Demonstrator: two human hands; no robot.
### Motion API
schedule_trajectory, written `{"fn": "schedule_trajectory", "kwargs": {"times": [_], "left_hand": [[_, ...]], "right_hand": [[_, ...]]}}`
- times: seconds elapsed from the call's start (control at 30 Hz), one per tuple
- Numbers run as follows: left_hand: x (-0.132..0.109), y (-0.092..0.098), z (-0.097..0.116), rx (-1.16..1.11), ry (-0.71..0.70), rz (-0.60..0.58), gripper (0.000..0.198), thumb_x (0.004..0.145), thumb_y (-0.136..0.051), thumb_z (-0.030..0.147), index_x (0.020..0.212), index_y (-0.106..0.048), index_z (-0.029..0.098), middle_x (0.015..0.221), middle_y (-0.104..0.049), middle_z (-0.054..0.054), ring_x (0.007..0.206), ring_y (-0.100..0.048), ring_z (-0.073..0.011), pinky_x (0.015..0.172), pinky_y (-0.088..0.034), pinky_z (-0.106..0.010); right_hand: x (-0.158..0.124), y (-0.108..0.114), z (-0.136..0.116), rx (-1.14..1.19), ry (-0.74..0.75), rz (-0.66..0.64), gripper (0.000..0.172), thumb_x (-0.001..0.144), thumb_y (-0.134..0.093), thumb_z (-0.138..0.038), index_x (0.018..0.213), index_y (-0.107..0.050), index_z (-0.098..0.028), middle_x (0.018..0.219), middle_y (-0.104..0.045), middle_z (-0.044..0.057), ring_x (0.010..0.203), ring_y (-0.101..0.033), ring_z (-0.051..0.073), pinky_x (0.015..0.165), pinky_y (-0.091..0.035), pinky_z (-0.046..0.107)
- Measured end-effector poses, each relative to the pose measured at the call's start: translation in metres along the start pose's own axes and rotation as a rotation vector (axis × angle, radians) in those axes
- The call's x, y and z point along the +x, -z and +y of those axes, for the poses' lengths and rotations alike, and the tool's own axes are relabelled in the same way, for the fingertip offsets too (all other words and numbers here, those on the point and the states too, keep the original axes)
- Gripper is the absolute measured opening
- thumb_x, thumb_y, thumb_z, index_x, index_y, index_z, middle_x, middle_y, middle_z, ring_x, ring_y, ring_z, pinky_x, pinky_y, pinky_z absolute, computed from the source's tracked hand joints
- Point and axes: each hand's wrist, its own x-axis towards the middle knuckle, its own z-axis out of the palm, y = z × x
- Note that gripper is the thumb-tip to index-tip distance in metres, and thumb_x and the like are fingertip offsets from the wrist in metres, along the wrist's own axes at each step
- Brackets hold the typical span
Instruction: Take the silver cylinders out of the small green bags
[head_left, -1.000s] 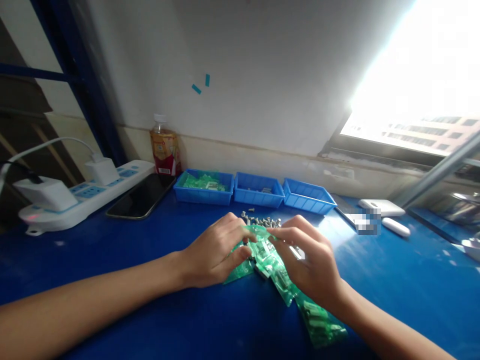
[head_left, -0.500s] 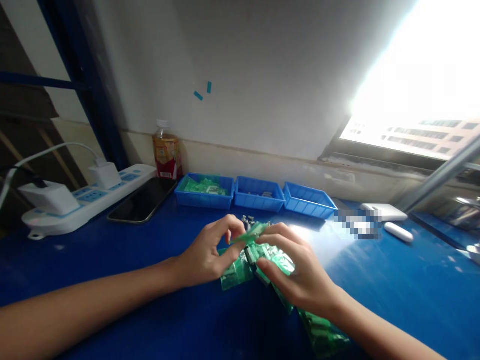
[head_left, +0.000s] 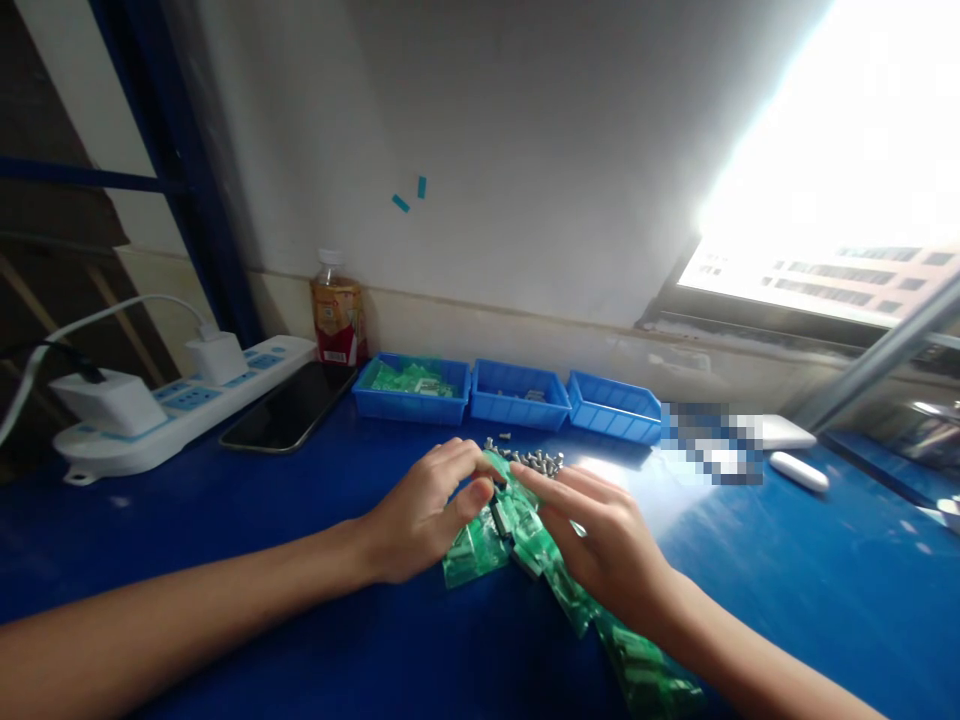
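A strip of green plastic bags with small parts inside lies on the blue table and trails toward the lower right. My left hand pinches the strip's far end between thumb and fingers. My right hand rests on the strip beside it, fingers curled onto the bags. A small pile of metal screws lies just beyond both hands.
Three blue bins line the wall; the left one holds green bags. A drink bottle, a black phone and a white power strip with chargers are at the left. White devices lie at the right.
Both hands lifted the end of the green strip, then lowered it back onto the table. The camera view has shifted slightly.
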Motion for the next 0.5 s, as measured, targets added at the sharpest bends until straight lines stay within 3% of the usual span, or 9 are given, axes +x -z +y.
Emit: {"fn": "schedule_trajectory", "kwargs": {"times": [0.07, 0.13, 0.23, 0.3, 0.4, 0.5], "left_hand": [[0.004, 0.003, 0.004, -0.053, 0.167, -0.003, 0.043, 0.096, -0.032, 0.044, 0.081, -0.059, 0.014, 0.077, -0.059, -0.004, 0.076, -0.054, -0.0164, 0.071, -0.042, -0.029], [0.007, 0.003, 0.008, -0.094, 0.28, -0.005, 0.036, 0.093, -0.043, 0.043, 0.084, -0.061, 0.014, 0.079, -0.062, -0.003, 0.074, -0.055, -0.0154, 0.065, -0.042, -0.025], [0.008, 0.001, 0.011, -0.099, 0.303, 0.044, 0.021, 0.09, -0.05, 0.032, 0.093, -0.063, 0.015, 0.081, -0.064, -0.001, 0.073, -0.057, -0.0137, 0.061, -0.041, -0.022], [0.006, 0.0, 0.008, -0.064, 0.213, 0.127, 0.016, 0.09, -0.051, 0.025, 0.094, -0.063, 0.016, 0.085, -0.065, -0.001, 0.077, -0.058, -0.0132, 0.065, -0.043, -0.022], [0.001, 0.0, 0.003, 0.054, -0.087, 0.231, 0.014, 0.09, -0.051, 0.016, 0.099, -0.063, 0.017, 0.091, -0.065, -0.003, 0.084, -0.059, -0.0131, 0.075, -0.046, -0.024], [-0.003, 0.001, -0.002, 0.224, -0.375, 0.194, 0.024, 0.088, -0.052, 0.009, 0.109, -0.061, 0.019, 0.097, -0.064, -0.005, 0.09, -0.056, -0.0153, 0.08, -0.046, -0.028]], "right_hand": [[-0.001, 0.0, 0.002, -0.06, 0.024, -0.073, 0.035, 0.095, -0.039, -0.016, 0.123, -0.059, -0.019, 0.064, -0.05, 0.0, 0.054, -0.042, 0.012, 0.052, -0.035, 0.025], [-0.001, 0.0, 0.002, -0.063, 0.011, -0.139, 0.037, 0.095, -0.038, -0.015, 0.126, -0.057, -0.021, 0.072, -0.052, 0.002, 0.059, -0.044, 0.012, 0.053, -0.038, 0.025], [-0.001, 0.002, 0.0, -0.02, -0.03, -0.171, 0.038, 0.094, -0.041, -0.016, 0.129, -0.054, -0.024, 0.085, -0.055, 0.005, 0.069, -0.051, 0.014, 0.06, -0.044, 0.028], [0.0, 0.003, -0.003, 0.05, -0.098, -0.161, 0.036, 0.092, -0.046, -0.02, 0.127, -0.054, -0.025, 0.094, -0.056, 0.007, 0.078, -0.054, 0.016, 0.067, -0.049, 0.032], [0.002, 0.007, -0.008, 0.172, -0.255, -0.114, 0.025, 0.09, -0.051, -0.03, 0.112, -0.061, -0.024, 0.112, -0.053, 0.01, 0.096, -0.057, 0.02, 0.079, -0.051, 0.036], [0.005, 0.012, -0.012, 0.285, -0.422, -0.108, 0.029, 0.092, -0.046, -0.042, 0.086, -0.064, -0.02, 0.125, -0.047, 0.01, 0.108, -0.054, 0.022, 0.087, -0.05, 0.037]]}}
